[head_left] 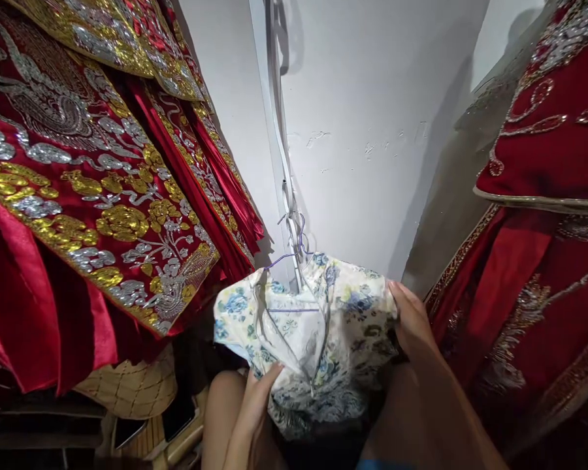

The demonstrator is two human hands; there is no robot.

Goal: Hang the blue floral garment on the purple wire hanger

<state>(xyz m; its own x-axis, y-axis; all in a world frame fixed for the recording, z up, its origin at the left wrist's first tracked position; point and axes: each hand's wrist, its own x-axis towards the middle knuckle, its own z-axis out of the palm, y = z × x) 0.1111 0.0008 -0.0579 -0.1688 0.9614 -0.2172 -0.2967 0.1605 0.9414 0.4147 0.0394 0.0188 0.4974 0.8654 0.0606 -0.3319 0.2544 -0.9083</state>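
A white floral blouse (353,300) with blue and yellow flowers hangs in front of my lap on a thin purple wire hanger (281,260). Its V-shaped neckline faces me. My left hand (263,391) grips the front of the blouse near the lower left side, thumb on top of the cloth. At the end of the right-hand sleeve, my right hand (411,313) pinches the fabric. The fingers behind the cloth are hidden on both hands. Above the collar, the hanger's hook reaches up beside a white metal strip (277,117) on the wall.
Red garments with gold and silver sequins (122,222) hang close on the left. More red beaded garments (543,156) hang on the right. A white wall (362,85) stands ahead. Low on the left are a tan quilted item (132,385) and a wooden frame (147,440).
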